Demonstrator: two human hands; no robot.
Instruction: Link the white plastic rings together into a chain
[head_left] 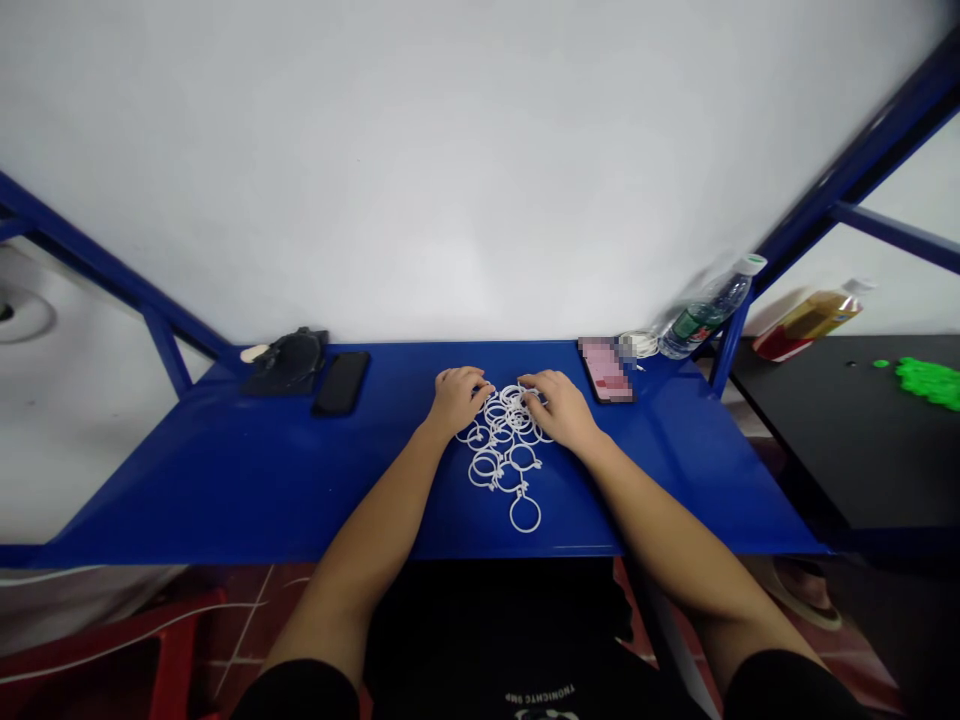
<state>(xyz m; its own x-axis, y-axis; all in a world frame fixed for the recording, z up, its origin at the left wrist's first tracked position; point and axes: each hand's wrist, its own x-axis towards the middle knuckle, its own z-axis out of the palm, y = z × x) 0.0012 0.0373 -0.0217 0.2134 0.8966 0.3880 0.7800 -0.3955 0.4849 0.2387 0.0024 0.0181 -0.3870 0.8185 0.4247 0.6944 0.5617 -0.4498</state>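
A heap of several white plastic rings (504,450) lies in the middle of the blue table (225,480). My left hand (457,398) rests at the heap's upper left with its fingers curled onto the rings. My right hand (559,408) sits at the upper right, fingers also bent down on the rings. The two hands nearly meet over the top of the heap. One single ring (525,513) lies nearest to me, close to the front edge.
A dark phone (341,382) and a black pouch (289,362) lie at the back left. A phone with a lit screen (607,370), a small white item and a tilted water bottle (709,312) are at the back right. A black table (840,430) with green pieces (930,380) stands to the right.
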